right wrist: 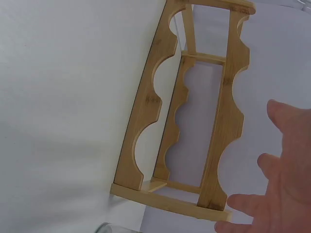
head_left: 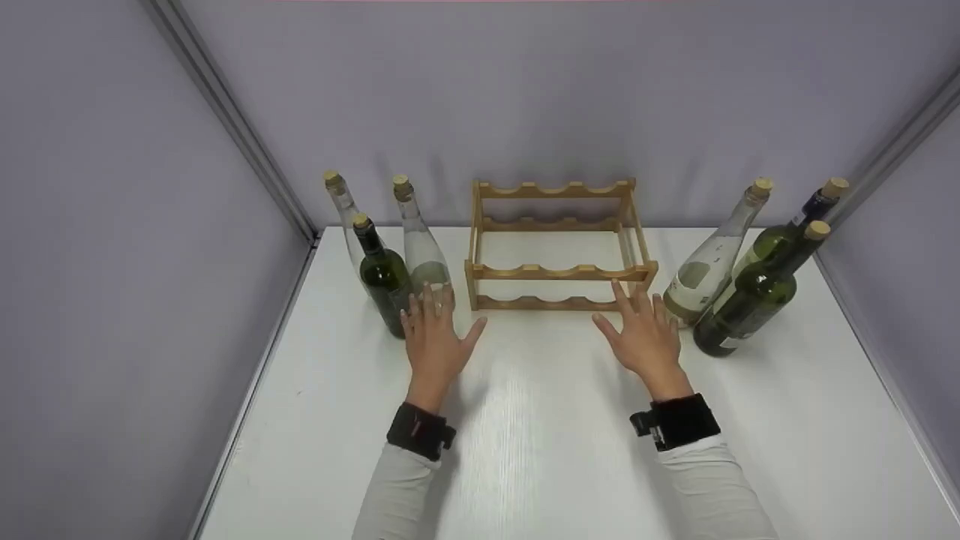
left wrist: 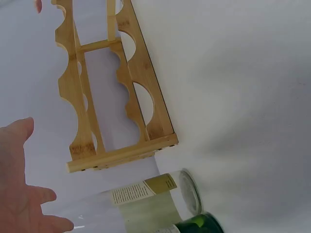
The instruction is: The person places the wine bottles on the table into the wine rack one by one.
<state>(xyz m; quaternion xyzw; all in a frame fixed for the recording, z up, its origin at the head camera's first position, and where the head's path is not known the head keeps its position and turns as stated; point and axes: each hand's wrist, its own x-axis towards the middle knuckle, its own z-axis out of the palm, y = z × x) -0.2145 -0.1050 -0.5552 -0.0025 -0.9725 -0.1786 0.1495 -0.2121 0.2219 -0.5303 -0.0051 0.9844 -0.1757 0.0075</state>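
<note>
A two-tier wooden rack (head_left: 562, 274) with scalloped rails stands near the back wall, no bottle in it. My left hand (head_left: 435, 349) is held with fingers spread, in front of a clear bottle (head_left: 425, 244) and a dark green bottle (head_left: 384, 281) left of the rack. Spread fingers also show on my right hand (head_left: 643, 341), by the rack's front right corner and left of a clear labelled bottle (head_left: 701, 274). Neither hand holds anything. In the left wrist view the rack (left wrist: 141, 82) stands beyond the left hand (left wrist: 19, 179); the right wrist view shows the right hand (right wrist: 286, 174) beside it.
Another clear bottle (head_left: 346, 217) stands at the back left. Two dark green bottles, one in front (head_left: 750, 300) and one behind (head_left: 776, 240), stand at the right. All the bottles have corks. Walls enclose the white table (head_left: 525, 450) at the back and both sides.
</note>
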